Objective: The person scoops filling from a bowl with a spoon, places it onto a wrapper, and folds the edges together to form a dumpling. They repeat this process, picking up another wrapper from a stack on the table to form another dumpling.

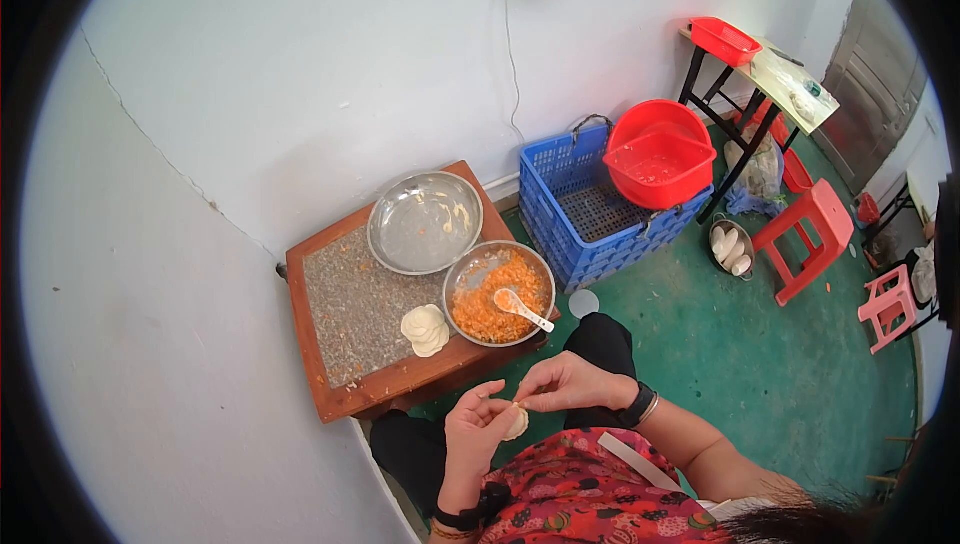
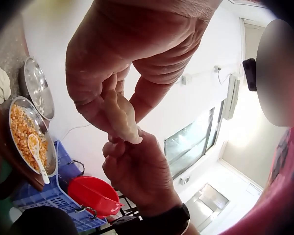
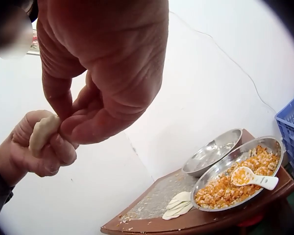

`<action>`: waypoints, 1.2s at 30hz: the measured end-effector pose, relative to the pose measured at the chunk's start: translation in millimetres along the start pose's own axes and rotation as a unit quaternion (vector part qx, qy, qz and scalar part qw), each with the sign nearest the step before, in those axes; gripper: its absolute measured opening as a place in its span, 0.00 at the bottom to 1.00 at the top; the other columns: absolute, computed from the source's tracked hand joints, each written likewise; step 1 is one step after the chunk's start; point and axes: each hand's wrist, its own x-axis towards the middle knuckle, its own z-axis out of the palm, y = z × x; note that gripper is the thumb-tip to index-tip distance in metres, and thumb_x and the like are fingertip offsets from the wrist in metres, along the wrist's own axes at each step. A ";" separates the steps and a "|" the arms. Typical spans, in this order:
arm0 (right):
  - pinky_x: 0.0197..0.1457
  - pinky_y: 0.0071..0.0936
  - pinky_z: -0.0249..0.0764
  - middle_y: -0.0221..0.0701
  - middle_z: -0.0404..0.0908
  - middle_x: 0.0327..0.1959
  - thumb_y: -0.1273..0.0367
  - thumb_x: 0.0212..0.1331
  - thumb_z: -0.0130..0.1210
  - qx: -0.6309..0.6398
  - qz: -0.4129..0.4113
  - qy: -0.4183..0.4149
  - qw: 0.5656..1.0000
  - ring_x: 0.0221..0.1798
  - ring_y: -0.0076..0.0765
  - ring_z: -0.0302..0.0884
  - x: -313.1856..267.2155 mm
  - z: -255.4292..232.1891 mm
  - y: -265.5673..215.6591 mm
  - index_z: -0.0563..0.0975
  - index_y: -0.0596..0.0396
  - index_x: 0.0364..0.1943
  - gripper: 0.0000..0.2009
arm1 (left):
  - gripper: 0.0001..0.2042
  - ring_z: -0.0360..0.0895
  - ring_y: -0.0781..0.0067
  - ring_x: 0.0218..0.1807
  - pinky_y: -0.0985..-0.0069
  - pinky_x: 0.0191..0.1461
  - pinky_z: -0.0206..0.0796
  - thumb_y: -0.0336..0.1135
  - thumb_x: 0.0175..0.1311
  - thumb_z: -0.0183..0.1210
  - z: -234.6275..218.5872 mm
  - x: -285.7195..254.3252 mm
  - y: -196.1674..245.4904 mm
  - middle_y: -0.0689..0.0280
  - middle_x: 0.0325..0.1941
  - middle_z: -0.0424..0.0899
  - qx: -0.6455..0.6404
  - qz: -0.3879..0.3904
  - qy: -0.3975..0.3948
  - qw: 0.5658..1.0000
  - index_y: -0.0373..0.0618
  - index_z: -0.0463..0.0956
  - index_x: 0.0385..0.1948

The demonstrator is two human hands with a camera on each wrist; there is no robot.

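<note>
A folded dumpling (image 1: 518, 423) with a crimped edge is held over the lap, between thumb and fingers of my left hand (image 1: 474, 432). My right hand (image 1: 572, 384) pinches one end of the dumpling's edge with thumb and fingertips, as the right wrist view also shows. Beyond the hands, a metal bowl (image 1: 449, 294) of orange and white chopped filling (image 1: 478, 316) stands on the small table's corner. In it lies a white spoon (image 1: 522, 310). Left of the bowl is an overlapping stack of round dough wrappers (image 1: 426, 330).
A wide metal dish (image 1: 424, 229) sits behind the wrappers on the wood-framed table (image 1: 350, 399). To its right stands a blue crate (image 1: 560, 214) with red basins (image 1: 660, 154) on top. Further right are a red stool (image 1: 815, 229) and a folding table (image 1: 790, 84).
</note>
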 end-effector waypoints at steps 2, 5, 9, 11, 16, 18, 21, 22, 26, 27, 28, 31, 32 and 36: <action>0.37 0.18 0.71 0.26 0.80 0.31 0.71 0.54 0.60 -0.013 0.007 0.000 1.000 0.34 0.19 0.75 0.3 0.3 0.0 0.81 0.57 0.35 0.07 | 0.20 0.80 0.74 0.34 0.79 0.39 0.74 0.20 0.53 0.60 1.2 -0.9 0.4 0.57 0.34 0.81 0.020 0.006 -0.005 1.000 0.34 0.68 0.50; 0.36 0.19 0.72 0.27 0.80 0.30 0.71 0.54 0.59 -0.055 0.012 -0.002 0.998 0.33 0.20 0.76 -0.1 1.6 -4.3 0.81 0.58 0.34 0.06 | 0.20 0.80 0.75 0.34 0.80 0.39 0.73 0.19 0.53 0.60 2.7 -1.4 1.0 0.58 0.34 0.81 0.051 0.009 -0.010 0.999 0.34 0.68 0.50; 0.35 0.18 0.72 0.27 0.80 0.28 0.69 0.55 0.58 -0.140 -0.050 0.006 0.989 0.32 0.20 0.76 2.3 3.1 -3.8 0.80 0.59 0.34 0.07 | 0.19 0.80 0.74 0.35 0.81 0.39 0.73 0.20 0.55 0.58 -1.6 0.8 -3.5 0.58 0.34 0.81 0.042 -0.007 -0.007 0.999 0.34 0.69 0.50; 0.36 0.18 0.72 0.28 0.80 0.28 0.68 0.56 0.58 -0.109 -0.059 0.021 0.992 0.32 0.19 0.75 3.7 5.0 -1.5 0.79 0.59 0.37 0.09 | 0.17 0.79 0.73 0.35 0.79 0.38 0.73 0.20 0.56 0.56 -7.0 4.2 -9.2 0.59 0.34 0.81 -0.026 -0.027 0.004 0.999 0.35 0.69 0.49; 0.38 0.20 0.72 0.31 0.79 0.32 0.65 0.59 0.57 0.054 -0.008 0.079 0.995 0.32 0.21 0.74 8.1 19.8 18.2 0.72 0.60 0.49 0.18 | 0.13 0.78 0.71 0.33 0.75 0.37 0.74 0.21 0.58 0.52 -18.1 13.3 -22.7 0.60 0.33 0.79 -0.190 -0.058 0.060 0.978 0.37 0.70 0.46; 0.39 0.21 0.73 0.34 0.79 0.34 0.62 0.58 0.57 -0.003 0.033 0.046 0.998 0.35 0.24 0.76 8.4 24.6 22.6 0.65 0.60 0.54 0.24 | 0.13 0.78 0.70 0.33 0.74 0.37 0.74 0.22 0.58 0.51 -22.0 16.8 -25.4 0.60 0.33 0.78 -0.200 -0.057 0.071 0.975 0.37 0.69 0.46; 0.39 0.23 0.73 0.35 0.79 0.34 0.59 0.57 0.58 -0.052 0.080 0.011 0.995 0.36 0.27 0.77 11.4 34.4 19.2 0.61 0.60 0.57 0.29 | 0.13 0.77 0.67 0.32 0.71 0.37 0.74 0.24 0.60 0.50 -30.8 21.2 -28.5 0.60 0.33 0.78 -0.245 -0.079 0.100 0.961 0.38 0.69 0.47; 0.39 0.23 0.73 0.35 0.79 0.33 0.60 0.57 0.57 -0.051 0.079 0.022 0.995 0.36 0.26 0.77 10.8 36.1 23.3 0.61 0.59 0.57 0.28 | 0.13 0.77 0.67 0.32 0.71 0.37 0.74 0.24 0.60 0.49 -35.3 24.2 -29.7 0.60 0.33 0.78 -0.267 -0.086 0.115 0.953 0.38 0.68 0.47; 0.38 0.22 0.73 0.33 0.80 0.32 0.64 0.58 0.56 -0.052 0.089 0.054 0.993 0.34 0.25 0.77 -2.1 25.4 36.8 0.64 0.58 0.56 0.24 | 0.11 0.76 0.67 0.31 0.71 0.38 0.72 0.28 0.60 0.53 -74.2 47.2 -43.0 0.63 0.31 0.77 -0.358 -0.170 0.121 0.910 0.39 0.72 0.44; 0.37 0.22 0.73 0.33 0.80 0.32 0.65 0.59 0.56 -0.052 0.095 0.068 0.992 0.33 0.25 0.77 -6.1 19.7 39.3 0.64 0.58 0.56 0.23 | 0.09 0.75 0.68 0.28 0.71 0.32 0.72 0.31 0.59 0.56 -82.6 58.8 -41.0 0.64 0.28 0.76 -0.342 -0.190 0.134 0.911 0.41 0.73 0.39; 0.37 0.22 0.73 0.32 0.80 0.32 0.66 0.58 0.56 -0.060 0.102 0.089 0.989 0.33 0.24 0.77 -9.7 13.5 42.0 0.66 0.58 0.54 0.21 | 0.08 0.75 0.69 0.26 0.72 0.28 0.71 0.32 0.59 0.57 -93.9 73.0 -41.8 0.65 0.26 0.75 -0.294 -0.183 0.148 0.926 0.41 0.72 0.38; 0.35 0.21 0.73 0.32 0.80 0.31 0.69 0.57 0.56 -0.092 0.124 0.166 0.974 0.32 0.23 0.77 -24.3 -4.1 47.8 0.70 0.58 0.50 0.17 | 0.08 0.72 0.71 0.20 0.75 0.17 0.65 0.35 0.57 0.60 -125.6 120.9 -36.7 0.66 0.23 0.72 -0.154 -0.170 0.182 0.956 0.43 0.71 0.32; 0.35 0.21 0.73 0.32 0.80 0.31 0.70 0.57 0.56 -0.109 0.126 0.189 0.968 0.31 0.23 0.77 -27.1 -10.0 48.4 0.71 0.58 0.48 0.16 | 0.09 0.70 0.72 0.17 0.76 0.13 0.62 0.36 0.57 0.60 -133.0 139.4 -27.4 0.67 0.22 0.71 -0.114 -0.162 0.199 0.960 0.44 0.70 0.31; 0.35 0.21 0.74 0.32 0.80 0.30 0.71 0.55 0.57 -0.132 0.158 0.257 0.944 0.31 0.23 0.77 -36.6 -26.8 65.1 0.73 0.59 0.46 0.14 | 0.11 0.67 0.76 0.14 0.79 0.12 0.59 0.41 0.57 0.60 -172.6 220.8 -14.1 0.68 0.21 0.70 -0.001 -0.125 0.263 0.957 0.44 0.71 0.31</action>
